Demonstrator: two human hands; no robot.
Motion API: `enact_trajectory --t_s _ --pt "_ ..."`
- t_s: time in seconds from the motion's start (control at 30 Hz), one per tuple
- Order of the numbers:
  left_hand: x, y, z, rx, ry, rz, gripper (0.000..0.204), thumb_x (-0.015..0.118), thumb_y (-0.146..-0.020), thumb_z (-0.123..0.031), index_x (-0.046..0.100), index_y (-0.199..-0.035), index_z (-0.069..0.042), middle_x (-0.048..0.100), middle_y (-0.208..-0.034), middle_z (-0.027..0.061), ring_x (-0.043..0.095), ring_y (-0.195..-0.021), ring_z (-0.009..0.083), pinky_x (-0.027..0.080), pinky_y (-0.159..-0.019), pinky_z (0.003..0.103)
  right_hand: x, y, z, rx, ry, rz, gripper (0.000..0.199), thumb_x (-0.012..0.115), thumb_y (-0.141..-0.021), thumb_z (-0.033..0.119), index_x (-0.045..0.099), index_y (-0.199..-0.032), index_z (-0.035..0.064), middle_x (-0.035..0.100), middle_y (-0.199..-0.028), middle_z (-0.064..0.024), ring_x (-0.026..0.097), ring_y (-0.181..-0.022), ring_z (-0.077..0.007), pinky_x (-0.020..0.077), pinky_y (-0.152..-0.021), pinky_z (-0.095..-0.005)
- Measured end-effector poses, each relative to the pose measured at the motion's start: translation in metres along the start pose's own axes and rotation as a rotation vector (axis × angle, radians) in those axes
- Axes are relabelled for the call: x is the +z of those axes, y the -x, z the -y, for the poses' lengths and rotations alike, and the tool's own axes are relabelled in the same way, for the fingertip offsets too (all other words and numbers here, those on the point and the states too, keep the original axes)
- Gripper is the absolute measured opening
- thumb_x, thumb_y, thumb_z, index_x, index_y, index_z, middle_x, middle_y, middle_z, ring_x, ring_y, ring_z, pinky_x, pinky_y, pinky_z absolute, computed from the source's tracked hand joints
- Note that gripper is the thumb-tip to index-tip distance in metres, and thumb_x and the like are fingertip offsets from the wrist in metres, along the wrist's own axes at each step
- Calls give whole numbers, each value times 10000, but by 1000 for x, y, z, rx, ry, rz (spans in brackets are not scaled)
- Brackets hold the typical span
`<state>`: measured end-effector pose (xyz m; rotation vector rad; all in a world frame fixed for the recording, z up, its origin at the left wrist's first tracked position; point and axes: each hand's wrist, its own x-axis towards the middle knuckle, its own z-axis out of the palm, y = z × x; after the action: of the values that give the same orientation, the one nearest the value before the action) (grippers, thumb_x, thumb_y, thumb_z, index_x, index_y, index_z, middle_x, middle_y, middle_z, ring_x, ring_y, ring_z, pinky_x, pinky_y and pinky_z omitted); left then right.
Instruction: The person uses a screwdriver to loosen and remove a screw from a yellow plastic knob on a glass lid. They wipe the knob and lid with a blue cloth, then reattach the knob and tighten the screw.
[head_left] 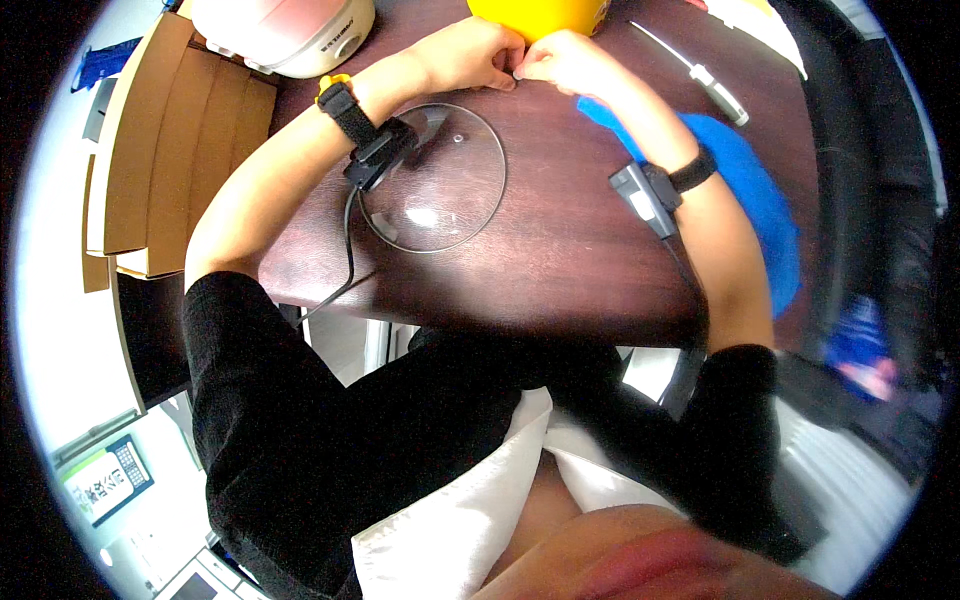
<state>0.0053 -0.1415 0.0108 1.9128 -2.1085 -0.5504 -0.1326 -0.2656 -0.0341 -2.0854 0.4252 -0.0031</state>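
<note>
Pinching something tiny between both hands at the far edge of the table (560, 260): left hand (470, 55) and right hand (570, 62) meet fingertip to fingertip, both curled narrow, just in front of the yellow object (540, 15). What sits between the fingertips is too small to tell; maybe a small bit or tab, touching both hands.

Glass lid (432, 178) lies flat on the table under the left forearm, near the left wrist strap (350, 110). Blue cloth (745, 190) lies under the right forearm, beside the right wrist device (650, 195). A white cooker (285, 30) stands far left, and a silver pen-like tool (700, 72) lies far right.

Judgement on doing it well: keep wrists planted on the table for steadiness, work with fingertips only, small pulls. Keep the left forearm light so it does not shove the lid. Cable (348, 250) from the left strap hangs off the table edge; mind it does not snag.
</note>
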Motion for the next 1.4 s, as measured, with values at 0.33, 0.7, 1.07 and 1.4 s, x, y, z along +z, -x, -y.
enact_trajectory --t_s 0.33,0.7,1.07,1.4 --pt "-5 14 -1 -220 326 30 143 665 -842 -150 667 -925 -33 650 -727 40 602 -628 98 477 -560 250 -3 6 12 29 -252 87 200 627 -890 243 646 -820 57 403 -550 61 339 -447 -48 248 -417 -233" --pt "-19 46 -8 -261 815 -104 222 615 -921 -227 634 -1024 -32 645 -855 15 587 -702 74 479 -631 215 -8 16 25 -64 -701 288 215 564 -943 284 542 -807 120 407 -631 77 360 -484 -35 271 -445 -206" --pt "-9 63 -22 -164 1127 -443 202 592 -933 -191 624 -1041 -23 645 -860 42 601 -710 105 499 -643 238 8 26 51 -244 -699 122 256 560 -946 305 578 -873 61 449 -652 41 400 -486 -55 302 -434 -218" --pt "-29 87 -45 -174 839 -463 176 592 -925 -150 622 -1045 -24 663 -891 47 614 -718 100 498 -642 226 9 20 57 -366 -758 119 206 612 -917 244 597 -906 39 452 -665 40 409 -507 -46 317 -446 -206"
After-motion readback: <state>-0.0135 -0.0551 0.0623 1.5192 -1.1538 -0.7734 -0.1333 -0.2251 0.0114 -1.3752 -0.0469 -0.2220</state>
